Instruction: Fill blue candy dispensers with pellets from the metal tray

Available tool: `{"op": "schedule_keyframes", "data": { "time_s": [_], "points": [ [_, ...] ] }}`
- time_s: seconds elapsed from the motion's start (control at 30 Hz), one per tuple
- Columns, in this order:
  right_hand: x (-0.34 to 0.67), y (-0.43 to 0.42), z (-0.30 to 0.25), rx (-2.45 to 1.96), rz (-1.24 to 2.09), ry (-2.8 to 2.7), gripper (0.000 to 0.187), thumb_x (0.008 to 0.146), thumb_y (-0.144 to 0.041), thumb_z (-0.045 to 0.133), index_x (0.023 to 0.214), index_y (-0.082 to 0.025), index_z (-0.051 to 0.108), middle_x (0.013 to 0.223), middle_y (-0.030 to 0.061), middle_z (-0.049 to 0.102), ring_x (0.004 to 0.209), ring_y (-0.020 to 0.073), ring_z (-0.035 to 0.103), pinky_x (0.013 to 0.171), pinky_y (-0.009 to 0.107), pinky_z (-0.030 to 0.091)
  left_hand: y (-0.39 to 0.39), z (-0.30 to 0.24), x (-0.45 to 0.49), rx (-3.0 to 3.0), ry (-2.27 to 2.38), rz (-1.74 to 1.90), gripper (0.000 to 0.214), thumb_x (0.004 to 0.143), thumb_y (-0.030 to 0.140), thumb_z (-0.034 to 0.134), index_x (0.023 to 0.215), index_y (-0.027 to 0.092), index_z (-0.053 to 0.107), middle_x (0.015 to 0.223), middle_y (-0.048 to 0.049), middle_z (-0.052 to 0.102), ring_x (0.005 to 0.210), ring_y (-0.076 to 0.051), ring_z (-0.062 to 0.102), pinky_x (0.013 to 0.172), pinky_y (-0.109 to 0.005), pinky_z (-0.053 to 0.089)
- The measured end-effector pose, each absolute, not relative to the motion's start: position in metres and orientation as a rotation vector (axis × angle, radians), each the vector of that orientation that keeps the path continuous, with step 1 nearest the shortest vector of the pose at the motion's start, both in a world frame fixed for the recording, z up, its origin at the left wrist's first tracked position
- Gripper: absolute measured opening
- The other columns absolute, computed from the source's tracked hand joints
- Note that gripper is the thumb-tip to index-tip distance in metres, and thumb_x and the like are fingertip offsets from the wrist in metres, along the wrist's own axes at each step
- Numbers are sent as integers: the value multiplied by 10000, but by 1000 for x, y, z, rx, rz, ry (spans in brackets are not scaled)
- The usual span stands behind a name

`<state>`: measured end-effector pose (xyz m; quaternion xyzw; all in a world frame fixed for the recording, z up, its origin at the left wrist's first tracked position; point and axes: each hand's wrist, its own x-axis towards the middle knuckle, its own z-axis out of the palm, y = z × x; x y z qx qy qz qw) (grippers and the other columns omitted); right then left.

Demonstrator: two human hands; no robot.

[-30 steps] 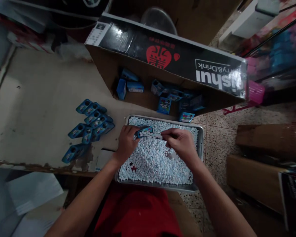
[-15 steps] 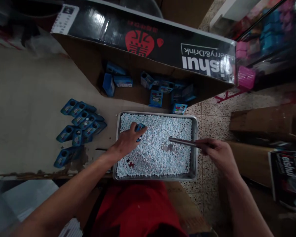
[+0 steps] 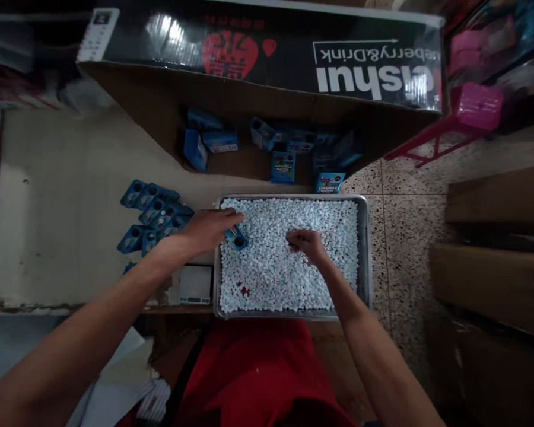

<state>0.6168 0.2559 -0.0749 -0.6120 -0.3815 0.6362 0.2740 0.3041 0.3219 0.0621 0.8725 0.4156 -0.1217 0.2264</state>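
Observation:
A metal tray (image 3: pixel 365 249) full of small white and pale blue candies (image 3: pixel 276 267) rests in front of me, over my red lap. My left hand (image 3: pixel 204 230) is closed around a small blue box (image 3: pixel 237 238) at the tray's left edge, the box's round hole facing up. My right hand (image 3: pixel 306 243) sits in the middle of the candies with its fingers pinched together; what they hold is too small to make out.
Several small blue boxes (image 3: pixel 153 216) lie in a pile on the worn table (image 3: pixel 62 196) left of the tray. More blue boxes (image 3: pixel 283 165) sit inside an open cardboard carton (image 3: pixel 258 59) behind it. A small scale (image 3: pixel 194 284) lies by the tray's left side. Cardboard boxes (image 3: pixel 493 249) stand on the floor at right.
My right hand let go of the metal tool at the tray's right and moved back to the tray's middle, pinching among the candies. My left hand carried the blue box leftwards to the tray's edge.

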Motion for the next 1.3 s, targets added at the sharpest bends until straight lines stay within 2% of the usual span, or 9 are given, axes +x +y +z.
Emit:
{"op": "schedule_keyframes", "data": {
  "time_s": [0.1,0.33,0.53,0.7,0.8,0.93,1.07,1.2,1.3],
  "points": [
    [642,245,-48,-1612,1750,-938,405,620,-502,866,801,-150,777,542,7,652,461,125,571,468,247,468,309,77,302,2416,1299,-335,310,857,132,643,1157,207,624,1178,-101,662,1101,-282,646,812,-342,521],
    [652,256,47,-1537,1739,-957,265,719,-393,852,861,-175,806,597,17,696,487,119,599,490,250,505,281,82,315,2423,1487,-206,276,865,165,651,1136,211,623,1142,-107,665,1093,-309,627,834,-394,531],
    [615,277,95,-1685,1468,-1448,137,840,-253,714,907,-188,813,633,17,714,522,127,630,526,251,500,276,77,323,2410,1467,-142,259,844,151,667,1095,209,641,1105,-101,667,1060,-288,635,865,-374,526],
    [572,282,133,-1630,1031,-2008,240,828,-90,609,889,-202,813,859,49,793,792,192,734,749,313,548,272,71,330,2321,1549,-229,353,842,242,709,1186,222,634,1160,-115,672,1114,-329,636,816,-377,524],
    [577,274,145,-1635,1021,-2015,244,843,-110,606,925,-209,813,895,48,797,793,190,736,752,307,551,271,69,330,2271,1566,-235,345,837,246,710,1172,214,635,1213,-124,664,1157,-332,628,813,-360,515],
    [662,234,113,-1925,1157,-1546,214,869,-326,688,989,-203,817,803,46,781,596,164,696,574,261,539,267,65,320,2025,1691,-141,288,824,244,694,1106,220,643,1143,-97,709,1067,-297,673,773,-329,496],
    [747,188,26,-2135,1043,-1060,326,711,-445,807,861,-156,816,685,64,748,533,180,671,513,273,530,258,62,309,1859,1834,5,202,832,297,679,1018,232,638,1018,-54,737,943,-250,691,755,-306,472],
    [699,190,-57,-1939,1290,-964,335,672,-446,832,848,-162,816,692,47,750,568,161,664,556,263,534,246,63,309,1873,1920,37,171,854,325,666,995,232,636,975,-46,734,926,-227,681,775,-292,469],
    [627,216,-84,-1759,1517,-816,377,640,-483,842,830,-160,803,673,31,735,537,140,637,533,253,525,239,66,312,1913,1965,-29,160,876,325,638,1004,229,643,965,-53,732,921,-225,677,746,-287,458]
  ]
}}
